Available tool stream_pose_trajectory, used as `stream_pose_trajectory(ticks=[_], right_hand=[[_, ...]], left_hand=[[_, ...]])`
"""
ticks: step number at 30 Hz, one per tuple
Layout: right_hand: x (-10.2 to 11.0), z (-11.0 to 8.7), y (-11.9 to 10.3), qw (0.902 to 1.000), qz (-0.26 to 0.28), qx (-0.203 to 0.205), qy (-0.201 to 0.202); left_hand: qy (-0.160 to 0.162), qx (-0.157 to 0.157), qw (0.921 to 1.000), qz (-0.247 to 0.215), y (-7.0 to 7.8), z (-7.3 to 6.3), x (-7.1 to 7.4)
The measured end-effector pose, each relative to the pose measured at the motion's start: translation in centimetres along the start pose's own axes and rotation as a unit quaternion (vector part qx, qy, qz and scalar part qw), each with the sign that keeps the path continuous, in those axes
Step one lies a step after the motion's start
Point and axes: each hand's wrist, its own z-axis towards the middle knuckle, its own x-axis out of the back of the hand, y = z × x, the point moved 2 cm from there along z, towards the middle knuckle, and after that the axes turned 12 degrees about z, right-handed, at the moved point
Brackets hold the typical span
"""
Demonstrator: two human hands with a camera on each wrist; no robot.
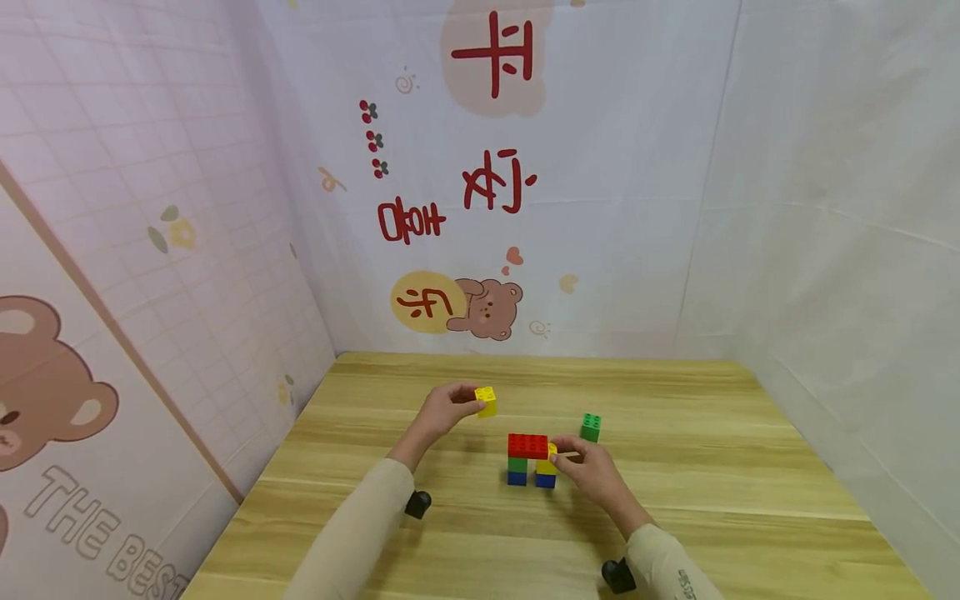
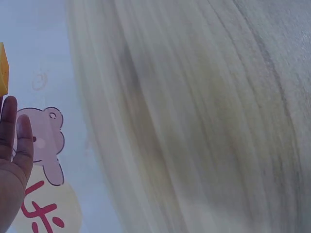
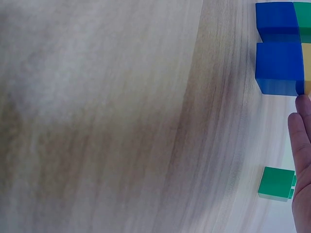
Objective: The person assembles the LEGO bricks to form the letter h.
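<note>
My left hand pinches a yellow toy brick between thumb and fingers, held up over the table to the left of a small brick arch. In the left wrist view only an edge of that brick shows. The arch has a red brick lying across two columns: a green brick on a blue one, and a yellow brick on another blue brick. My right hand pinches the yellow brick of the right column, thumb and fingertips at its right end, beside the red brick.
A loose green brick stands on the wooden table behind my right hand. Black wrist-worn pieces show by the left sleeve and the right sleeve. A printed cloth hangs behind and along the sides.
</note>
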Motion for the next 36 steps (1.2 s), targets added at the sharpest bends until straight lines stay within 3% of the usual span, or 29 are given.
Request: stream_pose_trajectory(ticks=[12,36], right_hand=[[0.1,0.0,0.1,1.0000,-0.004,0.004,-0.003],[-0.2,0.0,-0.2,0.9999,-0.009,-0.006,-0.001]], left_hand=[[-0.018,-0.043,0.9989,0.005,2.1,-0.5,0.2],[-0.054,-0.071,0.9960,-0.004,4.4,-1.3,-0.9]])
